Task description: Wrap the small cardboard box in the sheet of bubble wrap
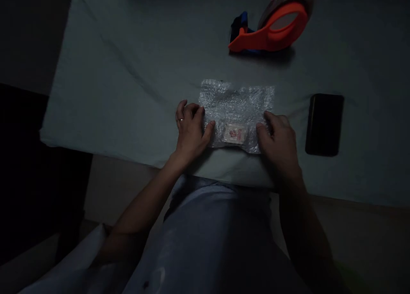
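Note:
A sheet of clear bubble wrap (237, 101) lies on the pale cloth of the table. Near its lower edge sits a small whitish packet with red marks (235, 133), between my two hands. My left hand (193, 129) rests at the wrap's left edge, fingers bent and apart, thumb touching the wrap, a ring on one finger. At the right edge, my right hand (278, 136) has its thumb and index finger on the wrap, pinching that edge; its other fingers are curled beneath and partly hidden.
An orange tape dispenser (269, 35) with a roll and blue parts stands at the upper right. A black rectangular object (325, 124) lies right of my right hand. The cloth-covered table's (105, 93) front edge runs just below the wrap.

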